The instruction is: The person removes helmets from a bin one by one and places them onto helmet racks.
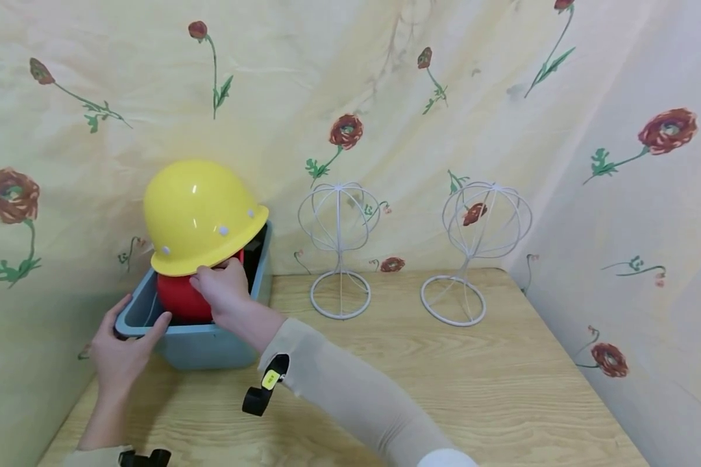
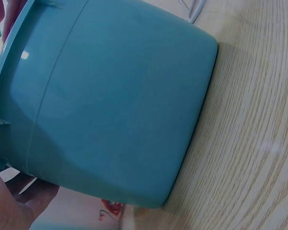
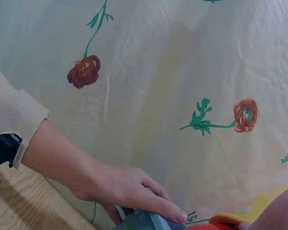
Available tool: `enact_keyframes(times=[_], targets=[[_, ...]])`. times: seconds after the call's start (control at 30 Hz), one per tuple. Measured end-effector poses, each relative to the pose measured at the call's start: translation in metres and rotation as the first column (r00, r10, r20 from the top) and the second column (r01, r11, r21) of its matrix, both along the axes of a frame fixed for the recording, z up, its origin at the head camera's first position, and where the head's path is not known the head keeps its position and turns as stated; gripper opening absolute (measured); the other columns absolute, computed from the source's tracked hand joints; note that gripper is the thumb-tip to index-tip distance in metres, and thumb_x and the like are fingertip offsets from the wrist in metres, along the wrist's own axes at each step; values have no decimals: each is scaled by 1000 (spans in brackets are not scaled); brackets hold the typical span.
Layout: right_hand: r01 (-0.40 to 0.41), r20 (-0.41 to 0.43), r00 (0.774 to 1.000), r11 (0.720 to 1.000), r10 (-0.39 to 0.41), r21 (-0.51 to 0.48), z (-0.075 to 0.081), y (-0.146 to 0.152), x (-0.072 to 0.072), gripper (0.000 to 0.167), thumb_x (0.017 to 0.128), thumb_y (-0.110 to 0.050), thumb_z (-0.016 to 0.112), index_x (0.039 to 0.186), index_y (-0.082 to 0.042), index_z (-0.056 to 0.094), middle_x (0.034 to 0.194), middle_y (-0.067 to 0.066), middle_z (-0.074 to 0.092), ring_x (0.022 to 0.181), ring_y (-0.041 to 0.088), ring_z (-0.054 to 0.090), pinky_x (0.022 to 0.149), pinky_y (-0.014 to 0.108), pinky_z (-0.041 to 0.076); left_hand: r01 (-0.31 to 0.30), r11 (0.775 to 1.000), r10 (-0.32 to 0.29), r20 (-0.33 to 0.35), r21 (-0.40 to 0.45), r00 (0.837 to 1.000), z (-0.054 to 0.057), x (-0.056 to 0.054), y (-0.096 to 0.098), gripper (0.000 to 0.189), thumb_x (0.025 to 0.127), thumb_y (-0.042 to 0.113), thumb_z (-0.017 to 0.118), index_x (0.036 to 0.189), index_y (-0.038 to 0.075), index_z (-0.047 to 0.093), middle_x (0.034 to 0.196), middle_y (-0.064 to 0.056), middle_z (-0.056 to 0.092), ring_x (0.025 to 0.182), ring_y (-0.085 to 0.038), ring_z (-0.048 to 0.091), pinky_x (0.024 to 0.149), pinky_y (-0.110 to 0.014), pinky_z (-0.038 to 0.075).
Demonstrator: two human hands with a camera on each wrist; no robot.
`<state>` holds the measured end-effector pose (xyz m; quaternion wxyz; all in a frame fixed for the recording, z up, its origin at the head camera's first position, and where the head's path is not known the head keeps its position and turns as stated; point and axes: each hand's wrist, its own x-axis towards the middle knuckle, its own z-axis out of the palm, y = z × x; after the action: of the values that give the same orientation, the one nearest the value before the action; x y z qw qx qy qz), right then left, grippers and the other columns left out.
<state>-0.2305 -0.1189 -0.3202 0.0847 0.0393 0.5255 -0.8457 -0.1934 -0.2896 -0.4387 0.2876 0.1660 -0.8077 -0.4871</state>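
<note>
A yellow hard hat [image 1: 201,214] lies tilted on top of a red rounded object [image 1: 182,299] in a blue-grey plastic bin [image 1: 210,347]. My right hand [image 1: 224,292] is at the front of the hat, its curled fingers pinching the brim just above the red object; the fingertips are partly hidden. With thumb and fingers spread round the bin's left front corner, my left hand [image 1: 119,347] holds the rim. The left wrist view shows the bin's side wall [image 2: 115,100] close up. Something black [image 1: 254,250] is inside the bin at the right.
Two white wire stands with globe-shaped tops, one [image 1: 340,259] in the middle and one [image 1: 467,259] farther right, stand at the back of the wooden table [image 1: 473,389]. Flower-printed cloth [image 1: 292,84] hangs behind and at the sides.
</note>
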Motion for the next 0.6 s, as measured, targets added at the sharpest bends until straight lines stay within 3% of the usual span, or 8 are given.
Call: enact_keyframes(times=[0.17, 0.37, 0.5, 0.6], targets=[[54, -24, 998, 996, -53, 66, 3, -7, 0, 27, 100, 3, 65, 118, -18, 63, 109, -2, 69, 107, 19, 68, 104, 49, 59, 0, 1000, 0, -17, 8, 1000, 0, -1, 0, 75, 91, 30, 84, 158, 18, 52, 150, -20, 59, 97, 11, 48, 74, 4, 39], [89, -27, 996, 983, -86, 158, 7, -11, 1, 28, 102, -6, 66, 121, -23, 55, 105, -4, 63, 100, 14, 60, 99, 44, 57, 0, 1000, 1, -23, 17, 1000, 1, -2, 0, 75, 90, 29, 84, 157, 17, 53, 148, -18, 59, 98, 10, 49, 74, 3, 40], [91, -92, 992, 990, -81, 105, 9, -11, -3, 27, 101, 1, 65, 116, -21, 61, 100, 0, 69, 93, 14, 62, 91, 41, 56, 8, 1000, -8, -27, 19, 1000, 1, -3, 0, 74, 90, 29, 84, 157, 17, 53, 145, -17, 59, 97, 9, 50, 73, 2, 41], [50, -140, 989, 999, -49, 0, 10, -8, -8, 33, 98, 8, 65, 115, -21, 66, 103, 2, 73, 94, 17, 66, 96, 46, 59, 9, 1000, -8, -32, 24, 999, 1, -3, -1, 74, 90, 27, 84, 156, 16, 54, 143, -16, 59, 97, 7, 50, 72, 1, 42]])
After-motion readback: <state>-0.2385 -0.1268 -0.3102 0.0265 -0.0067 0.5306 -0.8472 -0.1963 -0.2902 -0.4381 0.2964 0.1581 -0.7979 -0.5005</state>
